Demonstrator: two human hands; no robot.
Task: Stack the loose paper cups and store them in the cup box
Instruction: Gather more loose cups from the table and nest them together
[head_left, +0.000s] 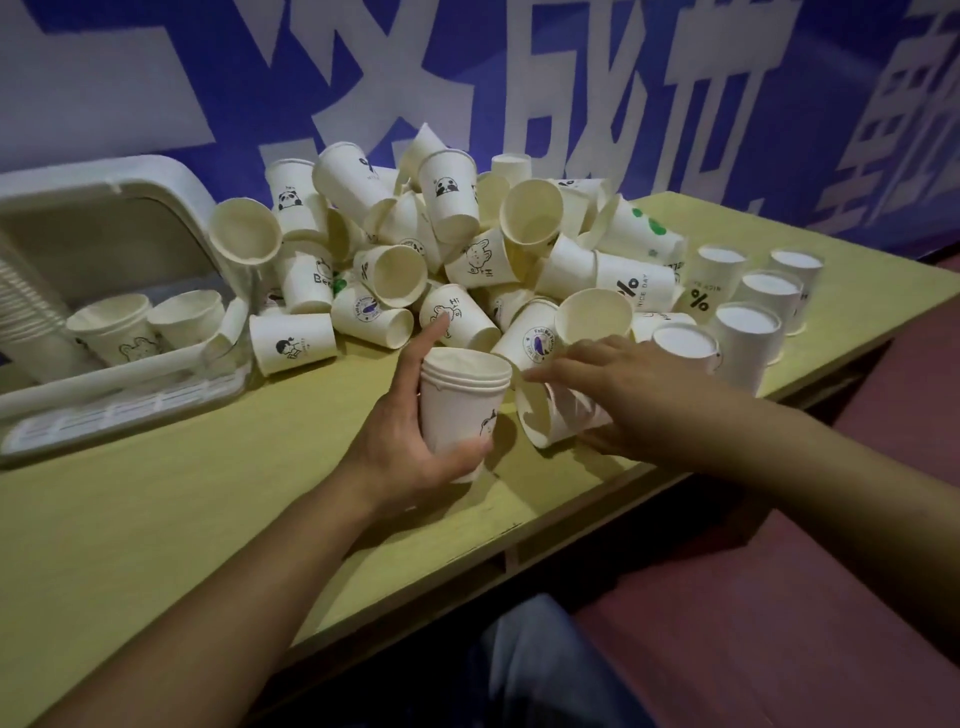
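Observation:
My left hand (400, 441) grips a short stack of nested white paper cups (460, 405), held upright above the table's front part, index finger pointing up. Just to its right, my right hand (618, 395) reaches over a cup lying on its side (550, 415), fingers and thumb closing round it. Behind both hands lies a big pile of loose paper cups (447, 249), most printed with small cartoons. The open white cup box (104, 384) stands at the left with cups inside it (150, 327).
Several cups stand upside down in a group at the right (748, 312). The yellow-green table (182, 499) ends in a front edge close to my forearms, with a dark red seat (779, 623) below right. A blue wall with white lettering backs the table.

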